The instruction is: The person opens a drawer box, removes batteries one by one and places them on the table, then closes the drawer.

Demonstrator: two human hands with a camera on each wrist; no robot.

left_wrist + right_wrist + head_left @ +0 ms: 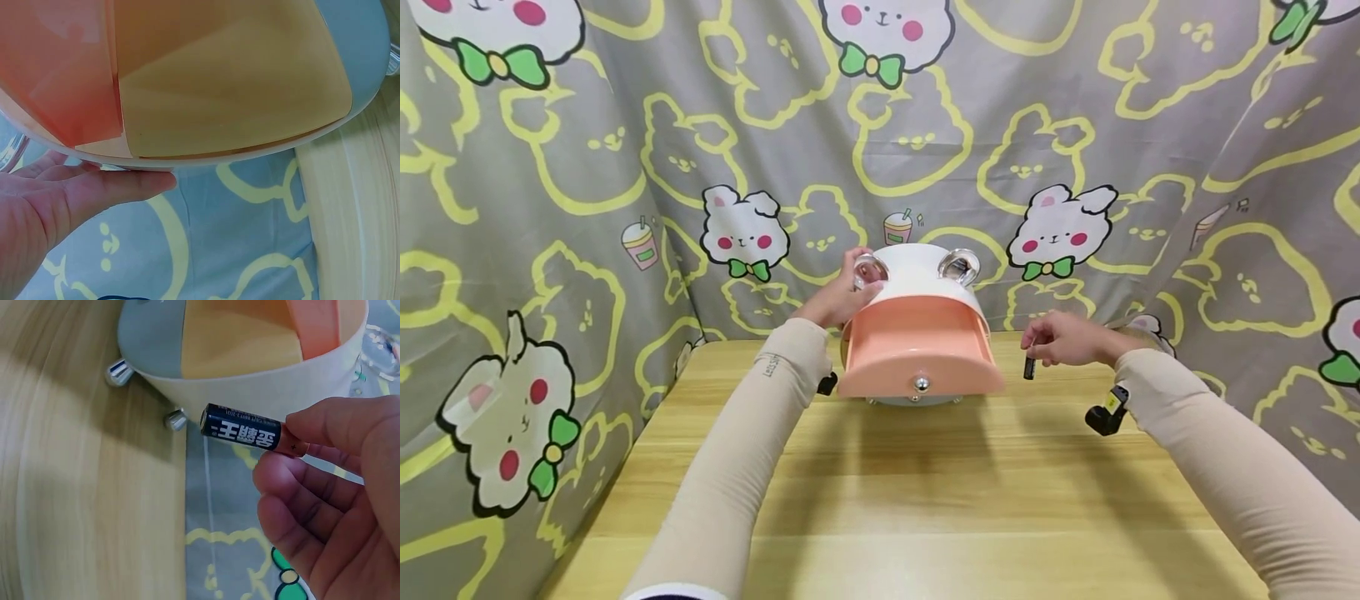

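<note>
Table (880,508): pale wood-grain top | on it: white rounded box (913,279), pink drawer (876,379) pulled out, silver feet (177,419) touching wood.

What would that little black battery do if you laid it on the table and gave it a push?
The battery would probably roll, because its body is round like a tiny log. It likely won't bend or squish: it looks straight though the right hand pinches only one end. Its smooth, shiny wrapper might feel slightly slippery.
</note>
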